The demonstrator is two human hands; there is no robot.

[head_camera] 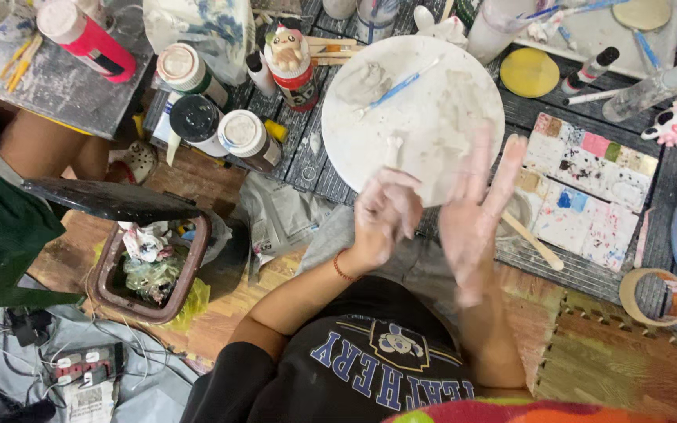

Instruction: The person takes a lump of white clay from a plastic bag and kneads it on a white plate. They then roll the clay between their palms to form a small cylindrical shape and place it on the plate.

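Note:
My left hand (384, 213) is curled into a loose fist, coated in pale clay, just below the round white board (425, 78). My right hand (476, 211) is spread flat with fingers up, also clay-smeared, its palm facing the left hand; whether anything lies between them is hidden. On the board rest a grey clay lump (362, 82) and a blue-handled tool (393, 90). A small clay piece (393, 149) stands near the board's front edge.
A paint-stained tile palette (589, 184) and a wooden stick (533, 241) lie to the right. Paint jars (221, 117) and a figurine-topped bottle (290, 63) stand left of the board. A bin (146, 274) with rubbish sits on the floor left. A tape roll (652, 296) lies right.

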